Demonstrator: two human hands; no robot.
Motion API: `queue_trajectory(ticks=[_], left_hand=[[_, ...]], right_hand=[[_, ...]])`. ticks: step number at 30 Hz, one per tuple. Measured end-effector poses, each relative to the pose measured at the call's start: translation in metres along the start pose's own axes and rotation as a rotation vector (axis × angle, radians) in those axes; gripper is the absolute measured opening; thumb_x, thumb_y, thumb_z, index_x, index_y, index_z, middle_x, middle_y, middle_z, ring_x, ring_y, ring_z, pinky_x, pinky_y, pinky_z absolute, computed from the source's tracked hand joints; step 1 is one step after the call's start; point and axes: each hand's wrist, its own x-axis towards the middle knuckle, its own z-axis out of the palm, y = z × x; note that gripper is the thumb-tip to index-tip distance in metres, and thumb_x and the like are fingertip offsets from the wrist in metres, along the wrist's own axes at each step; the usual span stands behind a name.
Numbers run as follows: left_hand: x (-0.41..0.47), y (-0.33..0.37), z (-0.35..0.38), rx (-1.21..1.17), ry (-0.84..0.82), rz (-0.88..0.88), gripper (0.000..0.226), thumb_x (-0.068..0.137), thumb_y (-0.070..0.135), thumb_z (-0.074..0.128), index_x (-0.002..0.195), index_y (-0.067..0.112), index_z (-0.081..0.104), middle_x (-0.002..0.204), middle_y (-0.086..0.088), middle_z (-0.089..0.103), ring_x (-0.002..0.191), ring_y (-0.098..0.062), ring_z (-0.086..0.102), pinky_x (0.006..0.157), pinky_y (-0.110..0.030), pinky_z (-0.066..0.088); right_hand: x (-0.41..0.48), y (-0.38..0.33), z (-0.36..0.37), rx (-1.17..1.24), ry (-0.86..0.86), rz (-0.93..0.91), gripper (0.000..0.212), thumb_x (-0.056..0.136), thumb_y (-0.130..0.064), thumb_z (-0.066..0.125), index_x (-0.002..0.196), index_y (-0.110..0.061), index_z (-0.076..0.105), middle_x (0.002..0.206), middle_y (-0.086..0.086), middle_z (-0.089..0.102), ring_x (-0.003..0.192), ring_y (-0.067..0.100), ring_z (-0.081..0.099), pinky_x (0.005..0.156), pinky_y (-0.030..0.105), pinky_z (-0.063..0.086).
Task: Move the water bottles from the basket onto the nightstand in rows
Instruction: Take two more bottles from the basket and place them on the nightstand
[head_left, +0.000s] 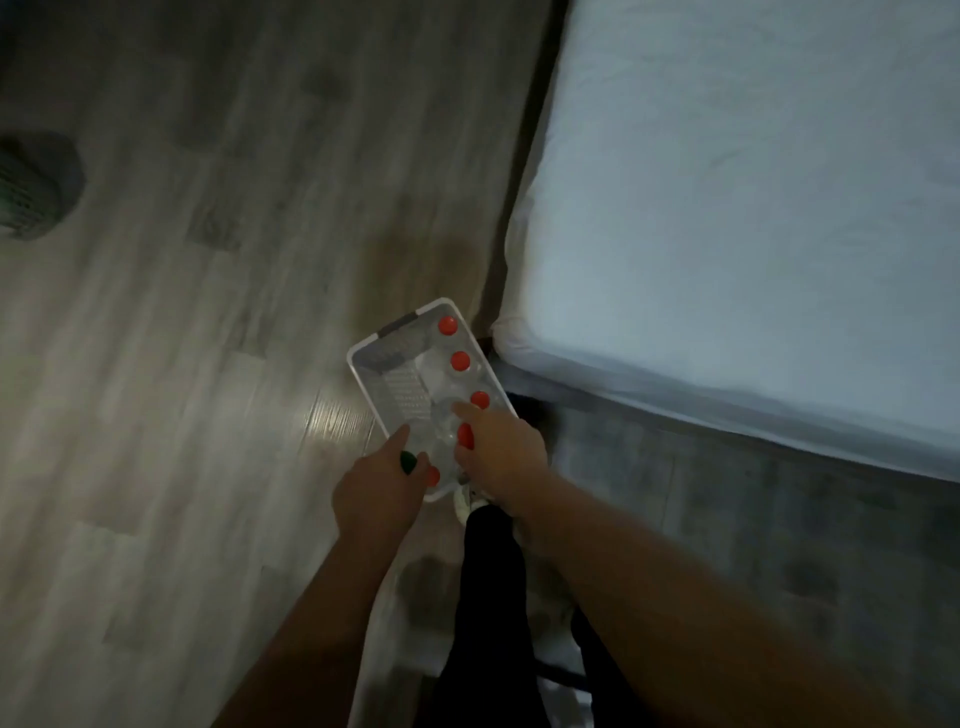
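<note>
A white mesh basket (363, 364) sits on the wooden floor beside the bed corner. Several clear water bottles with red caps (447, 326) stand along its right side; the left half is bare. My left hand (376, 486) reaches into the near end, fingers curled around a green-capped bottle (408, 462), with another red cap (433, 476) just beside it. My right hand (501, 449) is wrapped around a red-capped bottle (465, 435), index finger stretched forward over the bottles. Both bottles are still down in the basket. No nightstand is in view.
A bed with a pale sheet (753, 208) fills the right side, its corner close to the basket. A dark round mesh object (34, 187) stands on the floor at far left. My dark trouser leg and shoe (467, 501) are just below the basket.
</note>
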Motion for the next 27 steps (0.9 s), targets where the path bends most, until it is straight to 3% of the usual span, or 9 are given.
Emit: queue_trajectory(ticks=[4,7,11,16,20,27], left_hand=[[-0.056,0.038,-0.022,0.039,0.06,0.072,0.037,0.09,0.046,0.046,0.124,0.035,0.053,0.102,-0.004,0.07,0.089,-0.023,0.065,0.073,-0.029,0.049],[-0.096,0.07,-0.026,0.078,0.09,0.192,0.037,0.09,0.047,0.047,0.122,0.031,0.056,0.103,-0.002,0.069,0.09,-0.022,0.065,0.07,-0.026,0.041],[-0.144,0.12,-0.007,0.094,0.108,0.393,0.031,0.09,0.047,0.049,0.114,0.03,0.06,0.101,0.002,0.069,0.079,-0.01,0.056,0.068,-0.026,0.045],[-0.22,0.198,0.041,0.066,0.172,0.598,0.028,0.083,0.045,0.059,0.107,0.032,0.066,0.091,0.001,0.073,0.081,-0.017,0.064,0.07,-0.029,0.049],[-0.277,0.256,0.094,-0.053,0.116,0.721,0.024,0.077,0.042,0.064,0.098,0.032,0.069,0.088,-0.001,0.074,0.085,-0.022,0.068,0.071,-0.032,0.053],[-0.364,0.359,0.184,-0.165,-0.173,0.945,0.008,0.074,0.035,0.07,0.083,0.035,0.069,0.076,0.006,0.071,0.07,-0.01,0.066,0.067,-0.03,0.054]], right_hand=[[-0.072,0.024,-0.036,0.126,0.09,0.039,0.035,0.092,-0.037,0.052,0.126,-0.029,0.054,0.1,-0.001,0.066,0.085,0.017,0.061,0.073,0.025,0.04],[-0.131,0.055,-0.06,0.223,0.164,0.032,0.033,0.087,-0.036,0.057,0.119,-0.028,0.061,0.103,0.0,0.071,0.092,0.018,0.066,0.073,0.023,0.043],[-0.209,0.116,-0.077,0.304,0.336,0.089,0.034,0.078,-0.039,0.064,0.112,-0.038,0.063,0.104,-0.007,0.071,0.095,0.014,0.065,0.08,0.028,0.049],[-0.31,0.21,-0.081,0.394,0.523,0.202,0.031,0.076,-0.037,0.069,0.107,-0.035,0.066,0.1,-0.008,0.071,0.091,0.011,0.065,0.079,0.027,0.051],[-0.392,0.286,-0.077,0.491,0.711,0.31,0.025,0.076,-0.032,0.072,0.1,-0.028,0.069,0.095,-0.005,0.071,0.086,0.012,0.064,0.081,0.029,0.053],[-0.52,0.382,-0.07,0.644,1.008,0.515,0.017,0.074,-0.027,0.073,0.091,-0.025,0.069,0.085,-0.004,0.07,0.082,0.013,0.064,0.078,0.031,0.053]])
